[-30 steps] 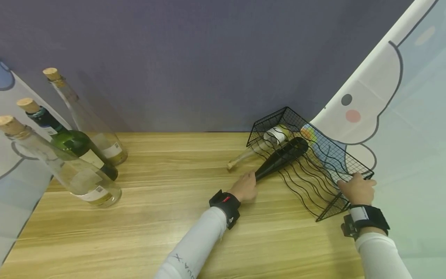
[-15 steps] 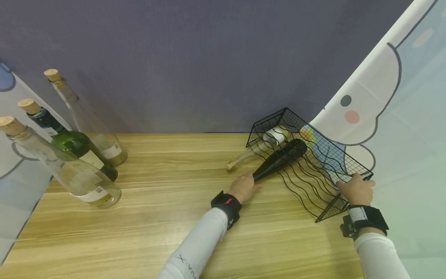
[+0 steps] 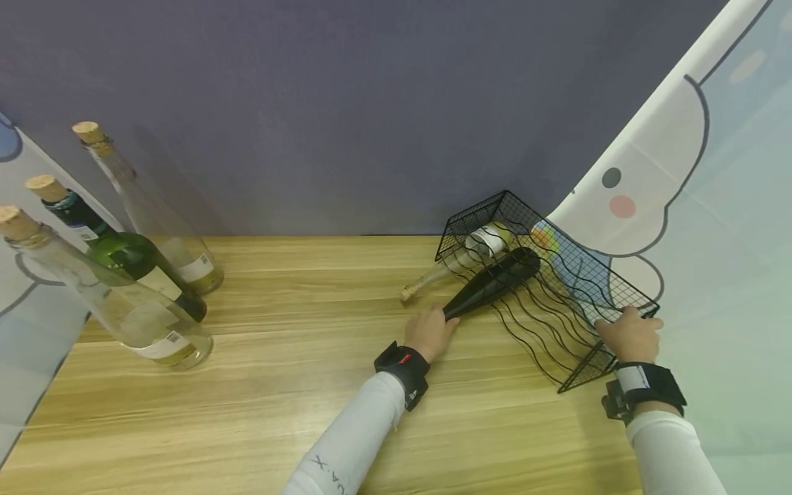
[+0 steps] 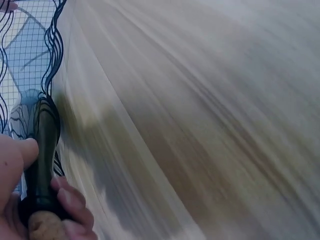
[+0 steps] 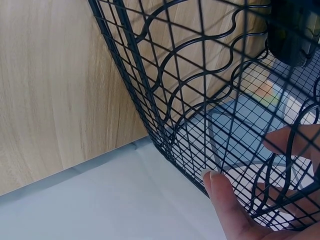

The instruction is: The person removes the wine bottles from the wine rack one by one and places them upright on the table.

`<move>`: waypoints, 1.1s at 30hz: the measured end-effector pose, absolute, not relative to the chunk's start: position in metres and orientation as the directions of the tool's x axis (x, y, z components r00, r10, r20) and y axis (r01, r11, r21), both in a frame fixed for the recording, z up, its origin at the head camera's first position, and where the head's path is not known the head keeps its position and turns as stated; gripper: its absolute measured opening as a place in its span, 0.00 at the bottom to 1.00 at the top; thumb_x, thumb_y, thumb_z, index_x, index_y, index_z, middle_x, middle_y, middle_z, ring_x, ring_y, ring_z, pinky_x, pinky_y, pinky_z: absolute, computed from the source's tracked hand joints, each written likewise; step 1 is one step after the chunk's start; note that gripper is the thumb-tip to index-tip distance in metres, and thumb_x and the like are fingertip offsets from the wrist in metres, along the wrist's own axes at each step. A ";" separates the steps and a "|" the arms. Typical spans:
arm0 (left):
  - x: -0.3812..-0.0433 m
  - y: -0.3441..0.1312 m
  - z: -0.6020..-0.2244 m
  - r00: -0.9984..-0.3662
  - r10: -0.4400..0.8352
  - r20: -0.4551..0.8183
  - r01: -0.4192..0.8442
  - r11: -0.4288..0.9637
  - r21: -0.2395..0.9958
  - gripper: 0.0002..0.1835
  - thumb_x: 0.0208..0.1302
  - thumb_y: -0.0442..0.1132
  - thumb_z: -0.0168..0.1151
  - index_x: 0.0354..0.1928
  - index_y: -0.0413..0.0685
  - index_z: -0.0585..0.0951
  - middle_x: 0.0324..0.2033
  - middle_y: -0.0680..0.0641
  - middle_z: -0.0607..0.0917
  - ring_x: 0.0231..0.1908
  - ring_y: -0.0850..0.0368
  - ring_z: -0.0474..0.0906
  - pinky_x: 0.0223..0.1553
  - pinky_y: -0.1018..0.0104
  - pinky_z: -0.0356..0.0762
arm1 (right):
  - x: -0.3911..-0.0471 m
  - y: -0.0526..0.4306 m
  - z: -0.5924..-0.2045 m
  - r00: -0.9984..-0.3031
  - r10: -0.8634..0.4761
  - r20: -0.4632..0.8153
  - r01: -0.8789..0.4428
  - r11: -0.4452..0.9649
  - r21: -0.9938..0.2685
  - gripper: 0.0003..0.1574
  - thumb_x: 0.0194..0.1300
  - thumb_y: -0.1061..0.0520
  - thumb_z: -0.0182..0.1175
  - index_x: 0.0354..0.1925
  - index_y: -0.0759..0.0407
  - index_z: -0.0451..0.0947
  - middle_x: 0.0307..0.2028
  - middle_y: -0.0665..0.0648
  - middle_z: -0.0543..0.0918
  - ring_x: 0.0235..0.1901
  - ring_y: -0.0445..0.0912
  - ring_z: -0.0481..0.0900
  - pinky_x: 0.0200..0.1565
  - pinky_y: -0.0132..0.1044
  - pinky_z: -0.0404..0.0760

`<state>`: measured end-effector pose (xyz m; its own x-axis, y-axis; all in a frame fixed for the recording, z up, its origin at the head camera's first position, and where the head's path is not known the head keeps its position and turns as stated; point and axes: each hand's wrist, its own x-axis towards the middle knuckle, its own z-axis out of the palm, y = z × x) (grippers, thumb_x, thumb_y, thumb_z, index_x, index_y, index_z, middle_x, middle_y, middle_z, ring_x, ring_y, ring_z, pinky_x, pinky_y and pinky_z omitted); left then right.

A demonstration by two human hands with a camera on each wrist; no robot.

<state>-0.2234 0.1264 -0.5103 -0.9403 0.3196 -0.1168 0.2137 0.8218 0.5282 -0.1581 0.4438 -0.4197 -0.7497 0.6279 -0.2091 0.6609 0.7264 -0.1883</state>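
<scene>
In the head view, a black wire wine rack (image 3: 588, 371) with wavy bars stands at the right on the wooden table. A dark bottle (image 3: 495, 280) lies across its bars, neck toward me. My left hand (image 3: 428, 333) grips that bottle by the neck; the left wrist view shows fingers and thumb around it and a cork (image 4: 47, 227) at its mouth. With my right hand (image 3: 630, 335) I hold the rack's near right end, thumb outside the mesh and fingers inside in the right wrist view. Beside the dark bottle lies a clear, corked bottle (image 3: 485, 240).
Three corked bottles stand upright at the left: a clear one (image 3: 170, 344) in front, a green one (image 3: 139, 258) behind it and another clear one (image 3: 198, 267) farthest back. A grey backdrop (image 3: 334, 124) rises behind the table (image 3: 272, 405), and a patterned cloth (image 3: 656, 165) hangs at the right.
My left hand and the dark bottle have shifted slightly left, the bottle sliding a little along the rack. My right hand keeps its hold, and the rack stays in place.
</scene>
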 end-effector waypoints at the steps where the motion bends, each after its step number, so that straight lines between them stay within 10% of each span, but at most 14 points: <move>1: -0.223 0.127 -0.510 -0.945 0.310 -0.104 0.212 0.823 0.527 0.31 0.71 0.59 0.53 0.60 0.39 0.76 0.12 0.53 0.67 0.11 0.62 0.62 0.12 0.72 0.56 | -0.158 0.444 -0.419 -0.749 0.628 -0.210 0.661 0.726 -0.188 0.45 0.67 0.49 0.49 0.66 0.82 0.49 0.57 0.93 0.52 0.47 0.82 0.68 0.40 0.64 0.77; 20: -0.232 0.119 -0.510 -0.953 0.304 -0.013 0.256 0.827 0.501 0.29 0.64 0.63 0.60 0.20 0.45 0.79 0.17 0.51 0.74 0.16 0.60 0.71 0.14 0.70 0.64 | -0.158 0.441 -0.415 -0.753 0.624 -0.208 0.657 0.732 -0.181 0.45 0.67 0.49 0.49 0.65 0.83 0.49 0.56 0.93 0.53 0.45 0.81 0.69 0.39 0.63 0.78; 29: -0.239 0.122 -0.509 -0.915 0.394 -0.081 0.294 0.793 0.533 0.27 0.70 0.60 0.55 0.57 0.46 0.81 0.35 0.46 0.87 0.31 0.54 0.83 0.25 0.63 0.76 | -0.159 0.438 -0.415 -0.746 0.638 -0.193 0.666 0.723 -0.183 0.44 0.69 0.49 0.49 0.66 0.82 0.49 0.57 0.92 0.54 0.48 0.82 0.68 0.43 0.65 0.77; 33: -0.237 0.124 -0.512 -0.927 0.370 -0.067 0.282 0.801 0.528 0.28 0.68 0.62 0.56 0.55 0.47 0.82 0.36 0.46 0.88 0.32 0.53 0.84 0.26 0.62 0.77 | -0.159 0.438 -0.415 -0.741 0.643 -0.192 0.671 0.718 -0.184 0.44 0.69 0.49 0.48 0.66 0.82 0.50 0.57 0.92 0.54 0.48 0.82 0.68 0.43 0.65 0.77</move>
